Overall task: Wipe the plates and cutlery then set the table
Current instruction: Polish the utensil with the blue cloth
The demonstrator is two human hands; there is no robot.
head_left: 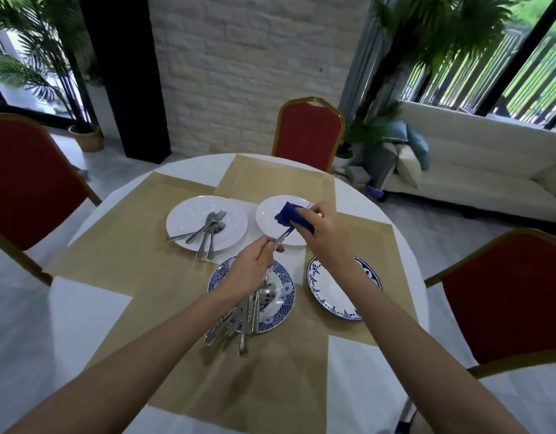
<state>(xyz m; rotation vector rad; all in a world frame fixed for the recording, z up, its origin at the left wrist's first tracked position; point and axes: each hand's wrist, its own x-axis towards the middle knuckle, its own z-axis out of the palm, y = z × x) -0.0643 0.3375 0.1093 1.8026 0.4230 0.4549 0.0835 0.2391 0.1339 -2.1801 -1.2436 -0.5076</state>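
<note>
Plates and cutlery on a round table (pixel 82 324), one piece mid-wipe.
The big white plate (pixel 183 220) held a few wiped pieces (pixel 208 230), with a smaller white plate (pixel 265 220) beside it. Nearer, a blue patterned plate (pixel 281 296) carried a heap of cutlery (pixel 242 317), and a blue-rimmed plate (pixel 330 292) sat to its right. The left hand (pixel 250 272) pinched a utensil (pixel 283 237) by its handle; the right hand (pixel 325 233) gripped a blue cloth (pixel 290 214) wrapped round its far end. Tan mats (pixel 129 245) covered the table, red chairs (pixel 308 133) ringed it, and a white sofa (pixel 474 161) stood behind.
</note>
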